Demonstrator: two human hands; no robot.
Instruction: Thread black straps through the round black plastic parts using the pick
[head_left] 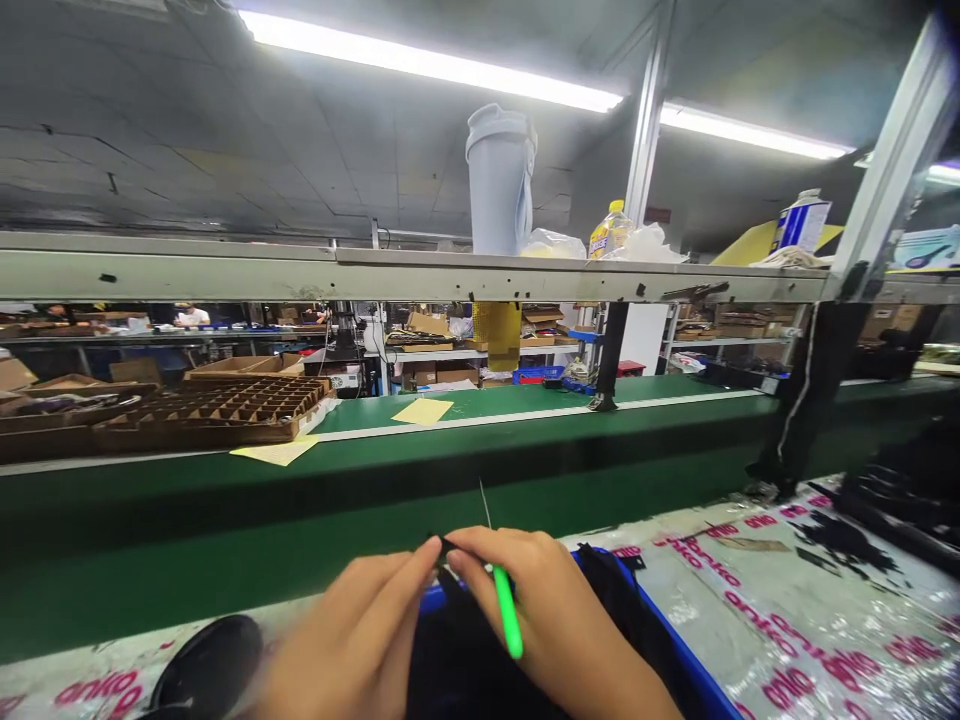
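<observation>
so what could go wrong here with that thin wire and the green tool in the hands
1. The thin wire sticks up out of the pinch between the left hand and right hand; its tip might prick a finger or slip free.
2. The green tool lies loosely under the right fingers and could drop into the blue bin.
3. The small black part is held only by fingertips, so it may fall into the dark contents and be hard to find.

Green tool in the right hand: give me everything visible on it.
The green tool is a slim, bright neon-green stick, plastic-looking, slightly blurred. It lies tilted across the right hand, lower end toward the camera. A thin needle-like line rising above the fingers may be its tip, but that cannot be confirmed. The left hand meets the right at a small dark piece, above dark fabric in a blue bin.
</observation>
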